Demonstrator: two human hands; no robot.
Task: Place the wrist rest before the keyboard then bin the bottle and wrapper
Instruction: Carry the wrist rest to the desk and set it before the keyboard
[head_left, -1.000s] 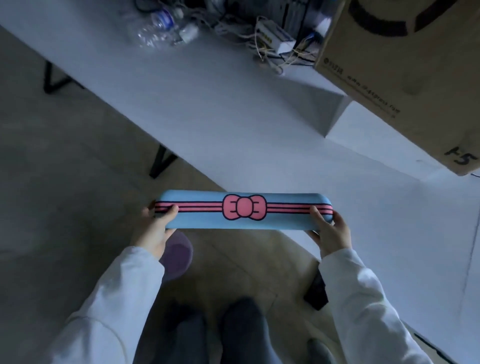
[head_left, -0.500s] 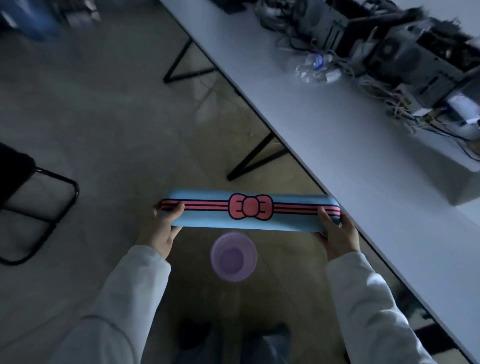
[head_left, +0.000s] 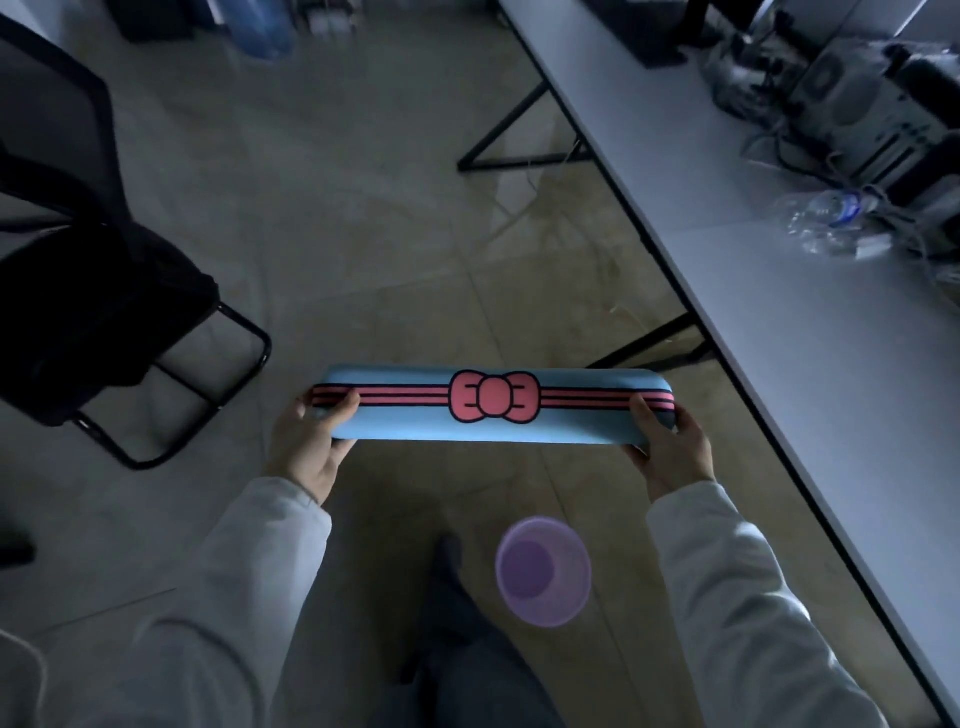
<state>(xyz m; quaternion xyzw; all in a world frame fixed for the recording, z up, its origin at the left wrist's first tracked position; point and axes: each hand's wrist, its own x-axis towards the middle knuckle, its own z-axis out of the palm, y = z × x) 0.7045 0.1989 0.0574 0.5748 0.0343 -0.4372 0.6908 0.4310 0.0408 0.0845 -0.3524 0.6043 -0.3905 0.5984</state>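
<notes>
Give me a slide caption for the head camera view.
Both hands hold a blue wrist rest level above the floor beside a table.

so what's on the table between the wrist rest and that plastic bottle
In the head view, only bare white tabletop separates the wrist rest, held off the table's edge by both hands, from the crushed bottle. No keyboard shows there.

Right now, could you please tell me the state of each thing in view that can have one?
Wrist rest: level, held at both ends above the floor, not yet on the table.
Left hand: gripping the rest's left end.
Right hand: gripping its right end.
Bottle: crushed, lying on the table.
Bin: upright on the floor, open, looks empty.
Chair: unoccupied.
</notes>
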